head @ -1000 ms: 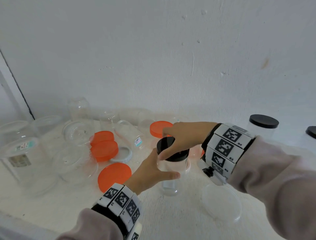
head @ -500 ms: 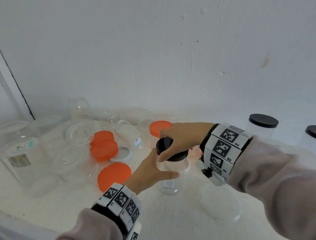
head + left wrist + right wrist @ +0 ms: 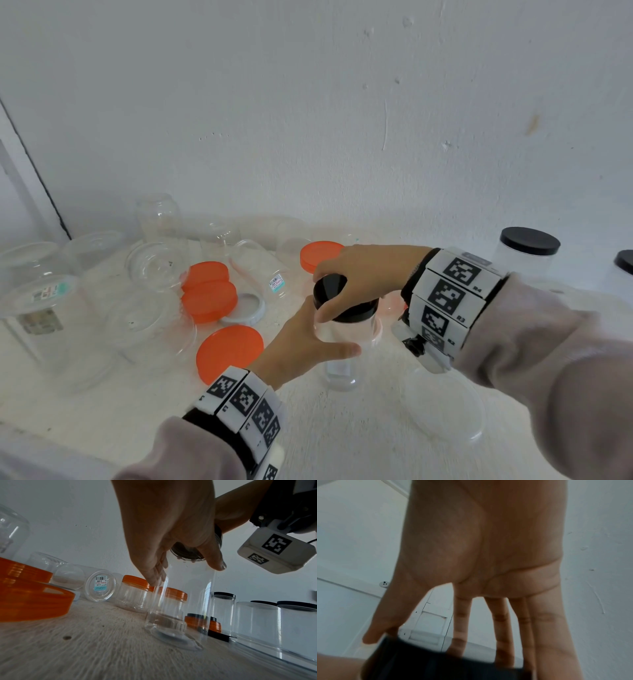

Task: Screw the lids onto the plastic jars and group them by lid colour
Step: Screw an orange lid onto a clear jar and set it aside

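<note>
Clear plastic jar (image 3: pixel 342 356) upright on white worktop (image 3: pixel 342 435), near centre, base in contact with surface. Black lid (image 3: pixel 337 298) seated on jar mouth. Left hand (image 3: pixel 301 346) wrapped around jar body just below lid, thumb (image 3: pixel 337 350) across near side; grip closed on jar. Right hand (image 3: pixel 363 274) over lid from above, fingers curled down around lid rim, thumb (image 3: pixel 329 308) on near edge; grip closed on lid. In right wrist view, fingers (image 3: pixel 503 635) reaching down behind dark lid (image 3: pixel 436 666), thumb at its left edge. In left wrist view, jar (image 3: pixel 180 601) transparent and empty, left hand (image 3: pixel 171 527) clasped near its top. Loose orange lids on worktop to left: stacked pair (image 3: pixel 209 291), single large lid (image 3: pixel 229 353) just beside left wrist, another orange lid (image 3: pixel 318 255) behind right hand. White lid ring (image 3: pixel 246 308) touching stacked pair. Uncapped clear jars (image 3: pixel 154 267) grouped at left, some on their sides. Black-lidded jar (image 3: pixel 527 253) at far right near wall, well apart from orange lids. Clear flat lid (image 3: pixel 445 407) on worktop below right wrist. Two orange-lidded jars (image 3: pixel 137 595) visible upright behind held jar in left wrist view.
</note>
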Motion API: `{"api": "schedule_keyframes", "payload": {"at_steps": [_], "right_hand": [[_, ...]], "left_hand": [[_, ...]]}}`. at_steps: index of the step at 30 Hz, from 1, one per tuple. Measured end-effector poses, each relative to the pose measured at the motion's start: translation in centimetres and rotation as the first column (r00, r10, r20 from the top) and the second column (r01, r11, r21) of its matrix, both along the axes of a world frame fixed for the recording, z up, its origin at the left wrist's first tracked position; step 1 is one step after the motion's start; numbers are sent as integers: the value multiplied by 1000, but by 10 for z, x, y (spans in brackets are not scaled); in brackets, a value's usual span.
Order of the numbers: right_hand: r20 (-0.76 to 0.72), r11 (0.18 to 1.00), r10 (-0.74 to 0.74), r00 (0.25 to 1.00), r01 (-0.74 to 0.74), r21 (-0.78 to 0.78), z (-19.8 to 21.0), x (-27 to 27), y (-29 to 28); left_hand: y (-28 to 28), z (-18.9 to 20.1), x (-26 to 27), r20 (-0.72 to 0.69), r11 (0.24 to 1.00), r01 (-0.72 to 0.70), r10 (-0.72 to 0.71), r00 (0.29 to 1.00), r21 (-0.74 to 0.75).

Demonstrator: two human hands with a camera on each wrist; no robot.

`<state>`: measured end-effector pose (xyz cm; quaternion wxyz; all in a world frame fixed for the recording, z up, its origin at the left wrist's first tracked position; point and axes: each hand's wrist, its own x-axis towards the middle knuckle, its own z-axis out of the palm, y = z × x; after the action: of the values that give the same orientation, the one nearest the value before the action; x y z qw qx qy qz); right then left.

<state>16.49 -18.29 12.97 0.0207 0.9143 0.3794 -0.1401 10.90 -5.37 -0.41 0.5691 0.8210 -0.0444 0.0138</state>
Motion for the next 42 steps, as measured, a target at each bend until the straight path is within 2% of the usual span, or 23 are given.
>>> {"api": "schedule_keyframes", "payload": {"at_steps": [5,8,13,17,19,27,32,34,42], "right_hand": [[-117,997,59,991,-64,-46,9,1,-6],[-87,999,49,995,-50,-6,8,2,-7],[54,1000,-23,998,23,9,-3,1,-2],[-121,1000,13,993,-13,4,6,3,-7],[-149,998,58,987,-58,5,10,1,-8],[78,1000,-15,997,15,0,-5,-4,1],[-77,1000,19,997,-19,-4,3,-5,-4],[-95,999,53,994,-53,4,6,-6,-5],[78,1000,-6,997,7,-17,-3,-10,0]], "left_hand": [[0,-1,0,3,1000,-11,10,1000,7],[0,-1,0,5,1000,-6,6,1000,4],[1,-2,0,-5,1000,-4,4,1000,-19],[0,0,0,-8,1000,-5,5,1000,-17],[0,0,1,-3,1000,-4,4,1000,-18],[1,-2,-1,2,999,6,-6,1000,-36],[0,-1,0,-10,1000,-4,4,1000,-12],[0,-1,0,-6,1000,-8,8,1000,-4],[1,-2,0,-7,1000,-1,1,1000,-11]]}}
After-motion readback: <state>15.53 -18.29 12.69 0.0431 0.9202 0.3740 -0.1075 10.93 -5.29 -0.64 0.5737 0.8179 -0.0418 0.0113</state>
